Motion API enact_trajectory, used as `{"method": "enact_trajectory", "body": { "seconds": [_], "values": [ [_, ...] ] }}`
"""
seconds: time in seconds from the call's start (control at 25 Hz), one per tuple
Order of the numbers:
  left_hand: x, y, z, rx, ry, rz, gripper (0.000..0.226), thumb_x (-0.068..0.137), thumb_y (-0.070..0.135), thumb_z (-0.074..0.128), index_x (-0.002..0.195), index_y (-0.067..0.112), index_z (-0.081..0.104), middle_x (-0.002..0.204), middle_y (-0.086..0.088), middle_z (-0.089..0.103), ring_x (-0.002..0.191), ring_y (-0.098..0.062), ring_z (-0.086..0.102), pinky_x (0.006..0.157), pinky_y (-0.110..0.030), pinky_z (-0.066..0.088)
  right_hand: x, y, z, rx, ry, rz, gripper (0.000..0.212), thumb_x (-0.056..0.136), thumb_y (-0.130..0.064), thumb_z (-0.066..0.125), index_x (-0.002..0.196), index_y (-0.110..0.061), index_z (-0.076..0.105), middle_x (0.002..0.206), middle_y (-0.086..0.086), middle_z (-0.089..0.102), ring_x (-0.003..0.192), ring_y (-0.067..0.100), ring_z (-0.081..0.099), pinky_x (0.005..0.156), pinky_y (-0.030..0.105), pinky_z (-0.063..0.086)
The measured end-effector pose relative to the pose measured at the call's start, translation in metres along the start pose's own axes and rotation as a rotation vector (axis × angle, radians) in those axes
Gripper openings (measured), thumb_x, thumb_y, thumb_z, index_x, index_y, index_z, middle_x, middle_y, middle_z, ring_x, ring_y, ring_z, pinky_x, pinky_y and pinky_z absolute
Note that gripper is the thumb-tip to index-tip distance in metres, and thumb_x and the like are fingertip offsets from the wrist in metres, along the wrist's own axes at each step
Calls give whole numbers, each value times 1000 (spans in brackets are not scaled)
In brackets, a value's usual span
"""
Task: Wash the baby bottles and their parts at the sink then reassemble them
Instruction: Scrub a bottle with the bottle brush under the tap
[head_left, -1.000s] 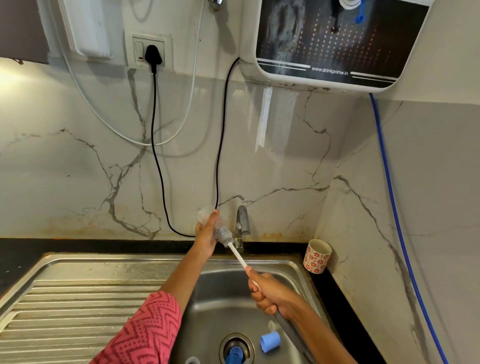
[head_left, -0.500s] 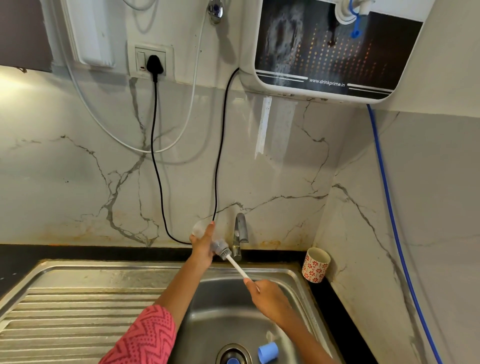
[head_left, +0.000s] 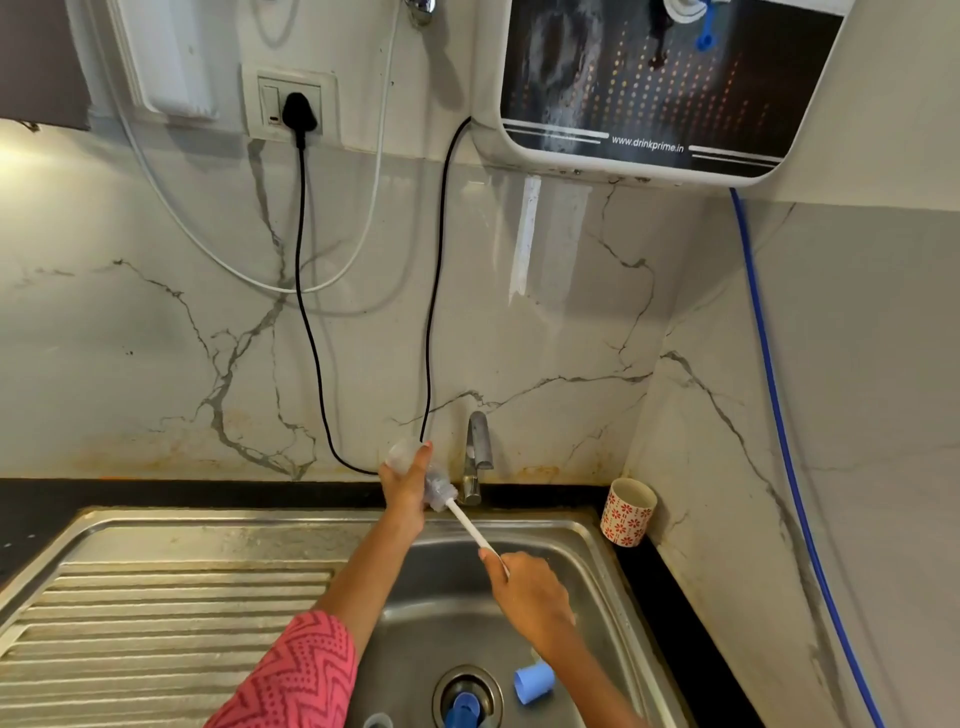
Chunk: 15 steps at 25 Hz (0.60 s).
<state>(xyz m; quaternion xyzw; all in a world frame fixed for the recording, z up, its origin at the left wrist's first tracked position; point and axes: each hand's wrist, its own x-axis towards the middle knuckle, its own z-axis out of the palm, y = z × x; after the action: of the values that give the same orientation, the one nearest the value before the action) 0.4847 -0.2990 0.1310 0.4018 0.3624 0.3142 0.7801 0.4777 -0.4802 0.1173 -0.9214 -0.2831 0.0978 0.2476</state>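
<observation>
My left hand (head_left: 406, 486) grips a clear baby bottle (head_left: 399, 456) above the back rim of the steel sink (head_left: 587, 525), just left of the tap (head_left: 477, 457). My right hand (head_left: 527, 587) holds the white handle of a bottle brush (head_left: 470, 525); its bristle head sits at the bottle's mouth, partly inside. In the basin lie a light blue cap (head_left: 534, 682), a darker blue part (head_left: 464, 709) on the drain and a clear part (head_left: 377, 721) at the bottom edge.
A ribbed steel drainboard (head_left: 156, 623) lies to the left. A red-flowered cup (head_left: 627, 512) stands on the black counter at the back right corner. A black cable (head_left: 311, 332) hangs down the marble wall behind the tap, below a wall-mounted water purifier (head_left: 649, 88).
The brush has slid further into the bottle as my right hand moved toward it. The bottle stays by the tap. The view has tilted slightly.
</observation>
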Motion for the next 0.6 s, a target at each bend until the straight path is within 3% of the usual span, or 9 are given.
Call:
{"method": "enact_trajectory", "body": {
  "seconds": [0.12, 0.24, 0.4, 0.52, 0.6],
  "values": [
    [-2, -6, -3, -2, 85, 21, 69, 83, 28, 68, 139, 14, 32, 126, -12, 47, 99, -22, 49, 81, -35, 45, -9, 6, 5, -16, 3, -3, 46, 98, -54, 30, 66, -24, 43, 72, -4, 52, 68, 14, 51, 60, 27, 41],
    [-1, -14, -12, -6, 131, -14, 73, 81, 31, 70, 140, 14, 29, 128, -13, 48, 105, -27, 53, 87, -41, 49, -20, 12, 11, -123, 8, -22, 45, 98, -54, 26, 81, -20, 49, 81, -1, 56, 75, 17, 54, 73, 34, 48],
    [3, -12, -26, 17, 146, -116, 76, 80, 40, 69, 140, 14, 29, 126, -17, 50, 107, -32, 57, 92, -47, 50, -27, 19, 22, -255, 46, -43, 55, 98, -55, 22, 98, -16, 61, 88, 3, 65, 81, 21, 63, 73, 33, 51],
    [-7, -12, -33, 150, 24, -183, 64, 82, 45, 66, 131, 15, 36, 119, -17, 53, 103, -31, 59, 92, -48, 50, -31, 25, 25, -331, 77, -47, 56, 99, -54, 20, 104, -15, 60, 80, 0, 55, 72, 19, 56, 67, 28, 46],
    [-21, -31, -32, 356, -123, -184, 59, 81, 41, 68, 126, 14, 42, 120, -17, 54, 105, -32, 57, 90, -49, 50, -31, 26, 30, -315, 29, -16, 57, 99, -53, 19, 104, -14, 61, 84, 3, 59, 80, 20, 61, 69, 29, 47]
  ]
}}
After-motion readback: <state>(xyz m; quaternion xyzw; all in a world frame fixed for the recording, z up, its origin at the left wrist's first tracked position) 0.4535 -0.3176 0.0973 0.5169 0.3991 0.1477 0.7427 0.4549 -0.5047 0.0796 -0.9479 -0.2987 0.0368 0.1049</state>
